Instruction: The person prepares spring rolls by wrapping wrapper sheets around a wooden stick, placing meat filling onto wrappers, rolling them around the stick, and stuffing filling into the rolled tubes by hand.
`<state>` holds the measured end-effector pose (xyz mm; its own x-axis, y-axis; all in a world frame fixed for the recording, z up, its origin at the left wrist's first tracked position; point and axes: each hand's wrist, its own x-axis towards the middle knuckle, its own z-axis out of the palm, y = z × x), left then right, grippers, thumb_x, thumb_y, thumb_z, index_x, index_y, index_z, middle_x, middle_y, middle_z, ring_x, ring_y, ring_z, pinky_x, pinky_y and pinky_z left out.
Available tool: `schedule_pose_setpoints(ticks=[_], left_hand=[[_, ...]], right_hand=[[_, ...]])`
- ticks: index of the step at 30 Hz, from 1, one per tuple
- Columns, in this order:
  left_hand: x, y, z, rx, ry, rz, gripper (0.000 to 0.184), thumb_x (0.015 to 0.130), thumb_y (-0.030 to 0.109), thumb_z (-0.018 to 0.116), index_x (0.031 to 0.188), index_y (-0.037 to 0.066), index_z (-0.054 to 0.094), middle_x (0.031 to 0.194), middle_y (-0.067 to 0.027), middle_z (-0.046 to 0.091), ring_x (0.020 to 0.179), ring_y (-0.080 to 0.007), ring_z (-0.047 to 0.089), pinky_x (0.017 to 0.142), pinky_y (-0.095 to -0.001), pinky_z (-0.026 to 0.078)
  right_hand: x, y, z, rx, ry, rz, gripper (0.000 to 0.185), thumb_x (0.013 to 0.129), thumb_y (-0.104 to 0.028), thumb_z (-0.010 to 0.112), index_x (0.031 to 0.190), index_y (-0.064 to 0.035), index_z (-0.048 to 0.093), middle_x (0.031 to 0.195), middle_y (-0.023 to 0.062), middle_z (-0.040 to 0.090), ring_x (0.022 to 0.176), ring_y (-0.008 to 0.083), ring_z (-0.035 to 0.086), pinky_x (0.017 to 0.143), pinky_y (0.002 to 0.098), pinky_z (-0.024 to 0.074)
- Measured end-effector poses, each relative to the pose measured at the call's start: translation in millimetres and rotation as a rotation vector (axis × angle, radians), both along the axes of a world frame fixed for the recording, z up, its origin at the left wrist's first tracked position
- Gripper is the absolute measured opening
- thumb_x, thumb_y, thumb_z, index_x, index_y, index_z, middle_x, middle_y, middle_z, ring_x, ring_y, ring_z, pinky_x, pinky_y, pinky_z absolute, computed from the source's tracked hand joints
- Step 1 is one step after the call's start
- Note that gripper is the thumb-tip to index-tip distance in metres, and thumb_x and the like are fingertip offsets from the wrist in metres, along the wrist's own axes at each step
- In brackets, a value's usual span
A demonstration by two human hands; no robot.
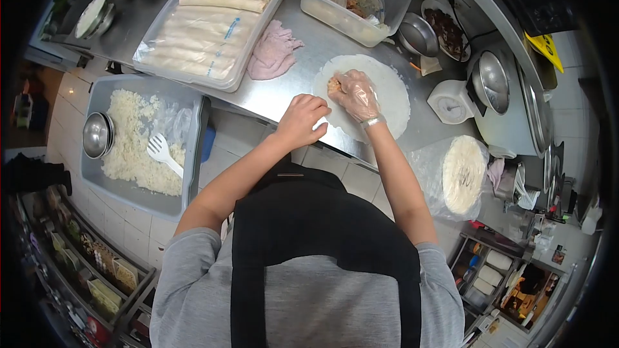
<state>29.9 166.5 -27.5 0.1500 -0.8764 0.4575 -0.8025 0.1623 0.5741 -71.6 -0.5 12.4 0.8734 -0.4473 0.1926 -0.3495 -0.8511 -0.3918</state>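
A round, thin white wrapper sheet (393,90) lies flat on the steel table. My right hand (356,95), in a clear plastic glove, is on the sheet with its fingers curled over a clump of orange-brown filling (334,87). My bare left hand (303,120) is at the table's front edge, close to the sheet's left rim. Its fingers are bent, with the thumb apart, and nothing shows between them. A crumpled pink cloth (274,51) lies beyond it. Behind the sheet stands a plastic tub (316,3) with a bag of filling inside.
At left, a large container (232,80) holds rows of rolls, partly under plastic. Below it, a grey bin (97,174) contains shredded white food, a white slotted spatula (164,153) and bowls. A scale (450,102) and stacked wrappers (463,174) on plastic are at right.
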Motion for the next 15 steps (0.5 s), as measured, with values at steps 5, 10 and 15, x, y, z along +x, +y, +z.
schedule_pose_setpoints(ticks=[5, 10, 15], left_hand=[[1, 1, 1, -0.02, -0.011, -0.001, 0.029, 0.074, 0.018, 0.067, 0.1, 0.005, 0.065, 0.103, -0.0074, 0.06, 0.099, -0.0265, 0.055, 0.095, -0.0417, 0.039], [7, 5, 14, -0.088, 0.011, 0.001, 0.028, 0.074, 0.015, 0.067, 0.1, 0.006, 0.064, 0.106, -0.0074, 0.06, 0.1, -0.027, 0.055, 0.094, -0.0427, 0.04], [-19, -18, 6, -0.009, 0.003, -0.31, 0.03, 0.075, 0.015, 0.067, 0.103, 0.006, 0.062, 0.107, -0.0073, 0.06, 0.101, -0.0268, 0.055, 0.09, -0.0403, 0.044]], right_hand=[[7, -4, 6, 0.018, 0.097, 0.007, 0.041, 0.071, -0.029, 0.073, 0.103, -0.0056, 0.068, 0.095, 0.0162, 0.062, 0.097, 0.0339, 0.058, 0.086, 0.0434, 0.047], [-35, -20, 4, -0.039, -0.01, -0.067, 0.048, 0.069, -0.032, 0.075, 0.11, -0.0085, 0.069, 0.097, 0.0159, 0.063, 0.101, 0.0341, 0.058, 0.089, 0.0428, 0.0464], [-38, -19, -6, -0.019, 0.032, 0.026, 0.042, 0.073, -0.028, 0.073, 0.111, -0.0102, 0.068, 0.094, 0.0119, 0.064, 0.093, 0.0311, 0.059, 0.083, 0.043, 0.0474]])
